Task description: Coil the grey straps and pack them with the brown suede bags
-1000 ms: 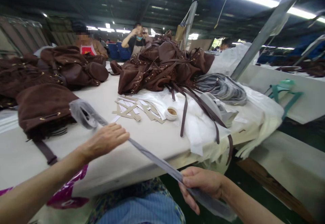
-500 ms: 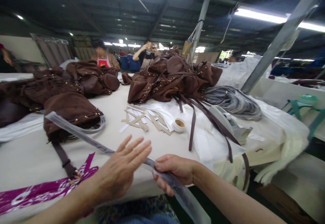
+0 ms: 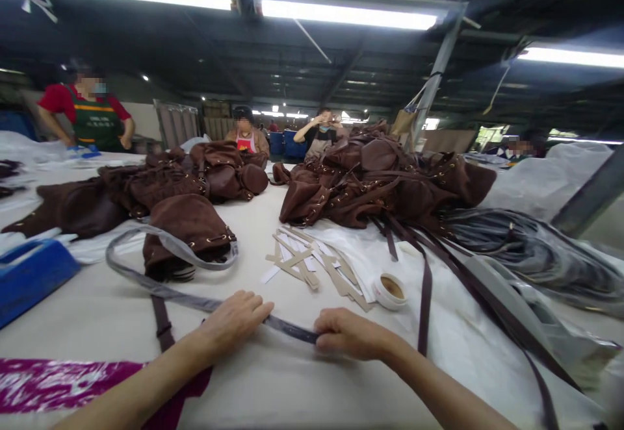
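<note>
A long dark strap in a cloudy plastic sleeve (image 3: 178, 297) runs across the table and loops back over a brown drawstring bag (image 3: 180, 225). My left hand (image 3: 238, 316) is closed over the strap from above, with its fingertips bent down around it. To the right, my right hand (image 3: 348, 332) pinches the strap close to its end between thumb and curled fingers. Between my two hands a short stretch of strap (image 3: 292, 330) lies nearly straight. Below the bag, a brown buckled strap (image 3: 160, 323) hangs toward my left forearm.
Brown bags are heaped at the left (image 3: 146, 186) and right (image 3: 370, 170). Ahead lie cardboard strips (image 3: 305, 261) and a tape roll (image 3: 390, 291). A blue bin (image 3: 36, 274) and purple printed plastic (image 3: 63, 381) are at left, bundled sleeved straps (image 3: 517, 248) at right. Co-workers are beyond.
My left hand, flat and open before, has closed over the strap. My right hand now grips near the strap's end, and the strap lies lower along the table. The view has swung left.
</note>
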`<state>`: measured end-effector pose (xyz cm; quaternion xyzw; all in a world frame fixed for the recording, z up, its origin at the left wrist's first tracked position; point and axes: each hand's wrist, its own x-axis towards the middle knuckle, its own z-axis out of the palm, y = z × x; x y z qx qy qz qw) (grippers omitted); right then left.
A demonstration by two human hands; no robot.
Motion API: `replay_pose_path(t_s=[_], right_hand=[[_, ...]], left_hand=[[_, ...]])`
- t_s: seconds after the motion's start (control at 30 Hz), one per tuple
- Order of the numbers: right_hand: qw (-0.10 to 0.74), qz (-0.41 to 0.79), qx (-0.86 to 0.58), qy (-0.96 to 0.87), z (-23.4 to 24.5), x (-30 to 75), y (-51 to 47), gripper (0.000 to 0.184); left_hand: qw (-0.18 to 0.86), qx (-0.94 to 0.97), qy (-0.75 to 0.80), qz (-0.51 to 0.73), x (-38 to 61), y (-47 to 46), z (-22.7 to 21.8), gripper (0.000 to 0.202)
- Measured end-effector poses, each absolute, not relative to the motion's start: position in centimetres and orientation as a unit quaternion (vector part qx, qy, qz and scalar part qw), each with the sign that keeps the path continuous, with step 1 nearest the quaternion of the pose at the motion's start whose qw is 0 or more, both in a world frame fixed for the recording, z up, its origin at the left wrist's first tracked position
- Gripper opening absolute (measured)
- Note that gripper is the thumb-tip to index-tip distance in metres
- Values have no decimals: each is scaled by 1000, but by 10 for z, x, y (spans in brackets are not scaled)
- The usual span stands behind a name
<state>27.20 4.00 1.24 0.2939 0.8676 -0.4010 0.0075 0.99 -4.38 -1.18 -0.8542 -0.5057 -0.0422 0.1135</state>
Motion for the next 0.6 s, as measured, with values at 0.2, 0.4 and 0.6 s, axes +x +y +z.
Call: replay_pose_path(t_s=[0.2, 0.4, 0.6], right_hand=[[-40, -84, 252, 963, 0, 258, 31, 15], [-266, -78, 378, 883, -37, 308, 11, 22], [-147, -361, 609, 691, -54, 324, -5, 50]], left_hand=[[-26, -826, -539, -162, 77, -59, -12, 27], [2, -836, -539, -105, 111, -55, -52, 3], [19, -859, -500, -109, 110, -58, -50, 7]])
